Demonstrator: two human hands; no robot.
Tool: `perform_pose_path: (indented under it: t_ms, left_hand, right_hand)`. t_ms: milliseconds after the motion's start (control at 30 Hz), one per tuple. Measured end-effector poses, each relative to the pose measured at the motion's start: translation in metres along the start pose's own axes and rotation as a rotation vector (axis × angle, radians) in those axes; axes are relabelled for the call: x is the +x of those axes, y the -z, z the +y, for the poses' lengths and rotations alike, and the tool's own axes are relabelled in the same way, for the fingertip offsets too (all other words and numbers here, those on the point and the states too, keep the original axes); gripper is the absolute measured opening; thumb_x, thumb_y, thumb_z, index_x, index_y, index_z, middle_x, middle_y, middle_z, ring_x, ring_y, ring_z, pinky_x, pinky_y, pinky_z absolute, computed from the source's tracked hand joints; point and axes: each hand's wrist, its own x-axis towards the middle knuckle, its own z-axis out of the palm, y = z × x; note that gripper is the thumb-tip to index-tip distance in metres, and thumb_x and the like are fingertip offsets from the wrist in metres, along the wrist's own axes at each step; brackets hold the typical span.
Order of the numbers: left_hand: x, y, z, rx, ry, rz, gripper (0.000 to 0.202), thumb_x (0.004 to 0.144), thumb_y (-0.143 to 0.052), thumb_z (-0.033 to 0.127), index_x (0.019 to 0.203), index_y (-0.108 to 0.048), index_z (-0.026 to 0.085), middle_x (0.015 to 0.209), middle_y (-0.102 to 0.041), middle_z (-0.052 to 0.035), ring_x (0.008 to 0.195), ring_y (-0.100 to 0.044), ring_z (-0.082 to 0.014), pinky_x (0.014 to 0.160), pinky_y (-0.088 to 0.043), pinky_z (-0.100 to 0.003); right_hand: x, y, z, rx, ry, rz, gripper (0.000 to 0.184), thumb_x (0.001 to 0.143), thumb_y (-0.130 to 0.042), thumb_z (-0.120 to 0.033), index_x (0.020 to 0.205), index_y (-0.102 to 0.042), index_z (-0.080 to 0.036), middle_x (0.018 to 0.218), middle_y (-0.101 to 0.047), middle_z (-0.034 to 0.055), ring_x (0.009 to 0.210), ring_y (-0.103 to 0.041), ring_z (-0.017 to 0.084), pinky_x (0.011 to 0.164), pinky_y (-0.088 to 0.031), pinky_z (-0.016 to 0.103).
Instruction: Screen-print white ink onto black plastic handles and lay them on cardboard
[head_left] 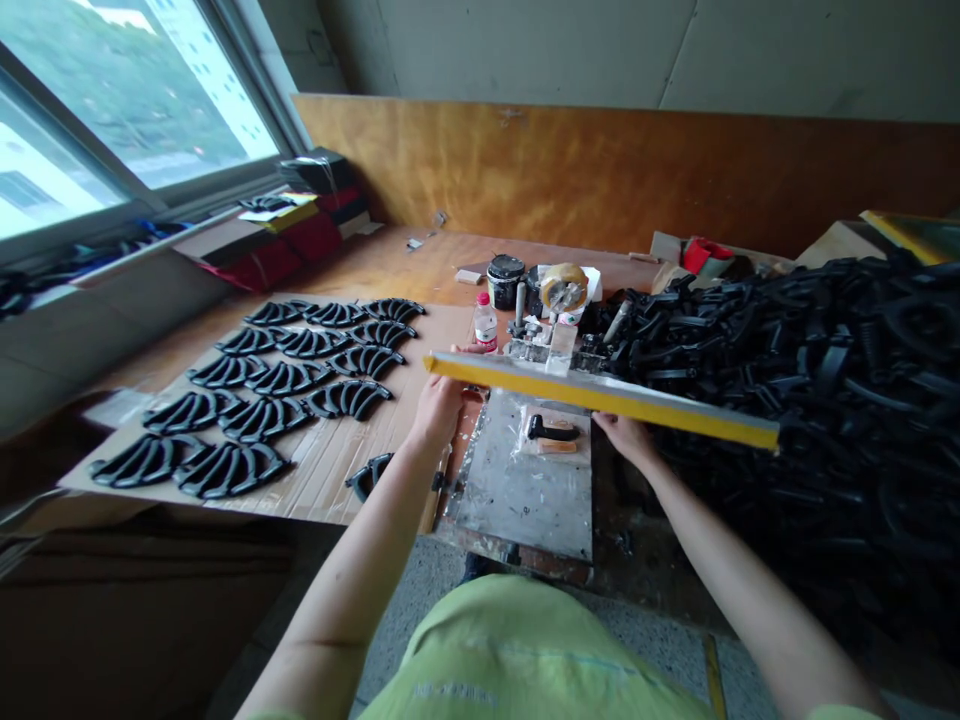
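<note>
A long yellow-edged frame [600,395], seen nearly edge-on, is raised at a slant above a grey metal plate [517,500]. Its left end is held by my left hand [439,405], with fingertips showing just past the upper edge. My right hand [624,436] is under the frame's lower edge, beside the plate's right side; the frame hides most of its fingers, and what they touch cannot be made out. On the plate, between my hands, a black curved handle-like part [551,429] lies on a pale holder with tan pieces [559,447].
Rows of black ribbed curved parts [247,410] lie on cardboard [322,465] at left. A heap of black parts [840,400] fills the right side. Behind the frame stand a red-capped bottle [485,328], a dark tub [505,282] and a tape roll [564,288].
</note>
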Motion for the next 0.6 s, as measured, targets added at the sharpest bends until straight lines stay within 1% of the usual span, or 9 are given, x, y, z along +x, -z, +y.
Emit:
perform_pose_path:
  t_ms: [100,167,233,333,367,400,467,500,600]
  left_hand:
    - [0.006,-0.006,0.002,0.004,0.005,0.021,0.05,0.085,-0.044,0.058,0.106,-0.059,0.015,0.083,-0.068,-0.0058,0.071,-0.062,-0.0133,0.058,-0.046,-0.02]
    - [-0.006,-0.004,-0.008,0.001,0.017,0.063,0.05,0.085,-0.044,0.058,0.11,-0.057,0.017,0.085,-0.068,-0.0047,0.068,-0.061,-0.0117,0.056,-0.046,-0.019]
    - [-0.031,0.002,-0.026,0.037,0.141,0.02,0.053,0.083,-0.048,0.06,0.113,-0.056,0.017,0.084,-0.068,-0.0051,0.065,-0.06,-0.0114,0.053,-0.045,-0.019]
    - [-0.078,0.013,-0.062,0.087,0.451,-0.106,0.061,0.079,-0.05,0.066,0.111,-0.055,0.014,0.082,-0.069,-0.0087,0.064,-0.062,-0.0137,0.047,-0.043,-0.019]
    - [-0.091,0.018,-0.074,0.077,0.508,-0.078,0.062,0.078,-0.049,0.068,0.108,-0.055,0.014,0.082,-0.069,-0.0089,0.065,-0.063,-0.0144,0.046,-0.042,-0.019]
    - [-0.103,0.025,-0.085,0.063,0.532,-0.002,0.061,0.077,-0.048,0.07,0.104,-0.054,0.015,0.08,-0.068,-0.0079,0.065,-0.063,-0.0147,0.045,-0.042,-0.019]
    - [-0.119,0.05,-0.101,0.072,0.519,0.211,0.057,0.076,-0.047,0.071,0.093,-0.052,0.017,0.071,-0.065,-0.0036,0.061,-0.062,-0.0142,0.044,-0.041,-0.019]
    - [-0.126,0.068,-0.108,0.108,0.509,0.313,0.055,0.076,-0.047,0.071,0.087,-0.051,0.018,0.066,-0.063,-0.0018,0.058,-0.061,-0.014,0.044,-0.04,-0.019]
    - [-0.14,0.139,-0.12,0.377,0.519,0.505,0.054,0.08,-0.039,0.071,0.083,-0.052,0.019,0.062,-0.063,-0.0018,0.055,-0.061,-0.0145,0.045,-0.041,-0.022]
  right_hand:
    - [-0.015,-0.028,-0.013,-0.01,0.238,-0.113,0.032,0.077,-0.064,-0.023,0.108,-0.061,-0.021,0.101,-0.066,0.0052,0.097,-0.059,0.021,0.087,-0.045,0.034]
    - [-0.016,-0.032,-0.024,-0.037,0.341,-0.141,0.022,0.078,-0.061,-0.018,0.1,-0.064,-0.021,0.1,-0.064,0.0057,0.098,-0.057,0.021,0.09,-0.043,0.037]
    - [-0.018,-0.029,-0.041,-0.026,0.381,-0.114,0.013,0.082,-0.057,-0.018,0.092,-0.064,-0.02,0.093,-0.063,0.0057,0.095,-0.056,0.022,0.087,-0.044,0.037]
    - [-0.033,-0.031,-0.084,0.027,0.523,-0.058,0.012,0.087,-0.055,-0.022,0.094,-0.063,-0.019,0.091,-0.061,0.0068,0.095,-0.054,0.023,0.087,-0.044,0.038]
    - [-0.042,-0.037,-0.104,0.034,0.591,-0.063,0.012,0.088,-0.053,-0.022,0.096,-0.062,-0.019,0.091,-0.06,0.0074,0.095,-0.053,0.023,0.087,-0.043,0.038]
    - [-0.051,-0.046,-0.124,0.036,0.665,-0.087,0.014,0.089,-0.052,-0.022,0.097,-0.062,-0.018,0.091,-0.06,0.008,0.095,-0.052,0.024,0.087,-0.043,0.038]
    - [-0.071,-0.07,-0.164,0.049,0.799,-0.171,0.016,0.09,-0.051,-0.022,0.099,-0.063,-0.017,0.091,-0.06,0.0085,0.094,-0.051,0.024,0.087,-0.042,0.038]
    - [-0.077,-0.085,-0.182,0.062,0.845,-0.218,0.016,0.09,-0.052,-0.024,0.1,-0.063,-0.018,0.092,-0.06,0.0084,0.094,-0.051,0.023,0.087,-0.042,0.037]
    - [-0.079,-0.135,-0.224,0.071,0.874,-0.355,0.026,0.088,-0.057,-0.033,0.11,-0.062,-0.021,0.098,-0.061,0.0075,0.098,-0.051,0.023,0.087,-0.042,0.035]
